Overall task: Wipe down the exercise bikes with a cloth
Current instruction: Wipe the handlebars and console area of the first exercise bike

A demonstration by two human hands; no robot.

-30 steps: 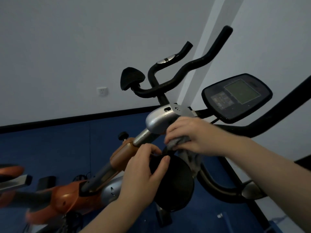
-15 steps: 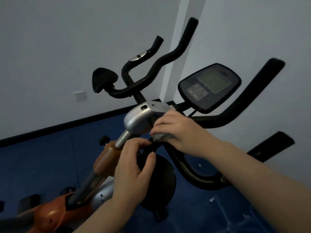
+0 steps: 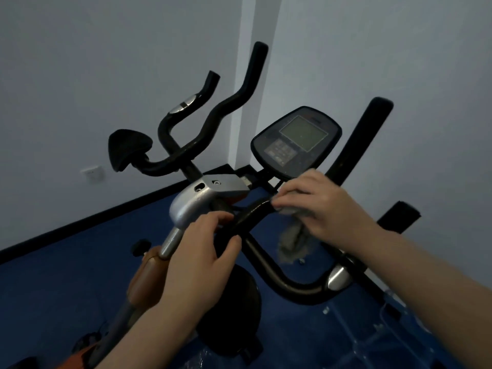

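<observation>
Right hand (image 3: 323, 206): fingers curled downward and closed over a grey cloth (image 3: 291, 237), pressing it onto the black handlebar (image 3: 254, 211) of the exercise bike; the fingertips (image 3: 279, 202) lie on the bar's upper face.
Right forearm: enters from the lower right edge and rises leftward to the wrist; back of the hand faces the camera.
Cloth: bunched under the right palm, with a loose tail hanging below the bar, in front of the blue floor (image 3: 66, 275).
Left hand (image 3: 202, 259): fingers bent and wrapped round the same handlebar lower down, near the silver stem housing (image 3: 191, 202); the thumb (image 3: 229, 245) reaches across a black round pad (image 3: 234, 310) beneath. How firmly it grips cannot be told.
Left forearm: comes up from the bottom edge, roughly centre, wrist straight.
Handlebar: curves from between the two hands down and round to a silver sensor plate (image 3: 336, 278) at lower right.
Console (image 3: 296, 141): black, with a grey screen, just above and beyond the right hand, not touched.
Far bars and elbow pad (image 3: 129, 147): upper left, against the white wall (image 3: 80, 75).
Orange frame (image 3: 146, 278): lower left, beside the left wrist.
</observation>
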